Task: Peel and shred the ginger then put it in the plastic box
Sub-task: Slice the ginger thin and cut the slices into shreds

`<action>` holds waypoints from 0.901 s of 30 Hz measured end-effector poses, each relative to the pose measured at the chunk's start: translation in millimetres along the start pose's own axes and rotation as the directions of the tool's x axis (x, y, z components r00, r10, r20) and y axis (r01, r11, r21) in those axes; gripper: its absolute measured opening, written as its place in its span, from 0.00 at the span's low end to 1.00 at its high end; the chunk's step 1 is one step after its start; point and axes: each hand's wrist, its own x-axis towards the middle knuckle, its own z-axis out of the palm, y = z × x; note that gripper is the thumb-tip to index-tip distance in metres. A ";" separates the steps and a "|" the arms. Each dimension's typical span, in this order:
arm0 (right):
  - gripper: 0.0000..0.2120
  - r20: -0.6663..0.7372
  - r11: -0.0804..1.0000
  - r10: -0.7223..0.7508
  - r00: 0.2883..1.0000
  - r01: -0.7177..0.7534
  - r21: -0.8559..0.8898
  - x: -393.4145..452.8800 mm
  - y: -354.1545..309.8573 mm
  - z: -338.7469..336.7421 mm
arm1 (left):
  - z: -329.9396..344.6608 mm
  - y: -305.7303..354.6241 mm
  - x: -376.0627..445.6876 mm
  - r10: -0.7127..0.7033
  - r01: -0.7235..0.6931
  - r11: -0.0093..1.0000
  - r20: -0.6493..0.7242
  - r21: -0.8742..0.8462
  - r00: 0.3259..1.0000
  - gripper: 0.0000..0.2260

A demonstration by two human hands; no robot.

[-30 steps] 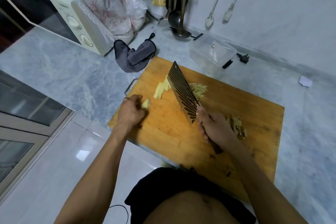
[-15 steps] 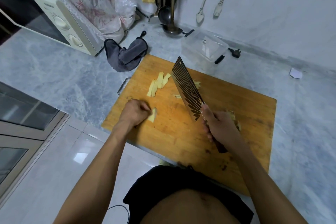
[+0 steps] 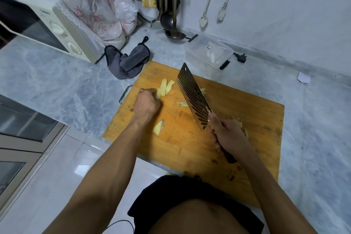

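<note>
Ginger slices (image 3: 164, 87) lying on the wooden cutting board (image 3: 247, 119), near its far left corner, touched at their near end by the left hand (image 3: 146, 103), fingers curled down onto them. One more ginger piece (image 3: 159, 127) on the board beside the left wrist. Shreds (image 3: 182, 103) at the cleaver (image 3: 193, 97) blade's foot, mid-board. Right hand (image 3: 228, 135) clamped round the cleaver handle. Clear plastic box (image 3: 209, 54) just beyond the board's far edge. Grey cloth (image 3: 129, 61) off the board's far left corner.
</note>
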 end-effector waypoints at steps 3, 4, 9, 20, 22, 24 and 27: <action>0.28 -0.002 1.000 0.000 1.000 0.000 0.005 -0.8 0.2 0.1 | 1.6 -2.2 -2.7 0.028 -0.028 1.000 0.005 -0.008 1.000 0.15; 0.28 -0.007 1.000 0.001 1.000 -0.001 0.008 -0.8 0.8 0.2 | 2.2 -4.6 -4.9 0.045 -0.045 0.999 -0.003 -0.011 0.999 0.14; 0.29 -0.015 1.000 -0.009 1.000 0.010 0.007 -1.3 4.2 -0.9 | 1.9 -14.4 -19.7 0.076 -0.082 0.994 -0.092 -0.068 0.993 0.06; 0.29 -0.036 0.999 0.040 0.999 -0.038 0.039 2.2 1.5 5.1 | -16.8 -32.8 -15.0 -0.170 0.096 0.910 -0.154 -0.404 0.973 0.03; 0.28 -0.041 0.998 0.044 0.998 -0.043 0.040 2.7 0.6 6.3 | -18.4 -34.9 -13.9 -0.191 0.112 0.906 -0.159 -0.408 0.969 0.05; 0.28 -0.043 0.998 0.047 0.998 -0.045 0.042 3.2 0.5 7.2 | -18.5 -35.7 -13.7 -0.185 0.111 0.906 -0.145 -0.409 0.972 0.04; 0.28 -0.046 0.997 0.055 0.997 -0.053 0.052 3.7 -0.3 6.9 | -18.5 -35.9 -15.1 -0.099 0.057 0.958 -0.138 -0.282 0.985 0.06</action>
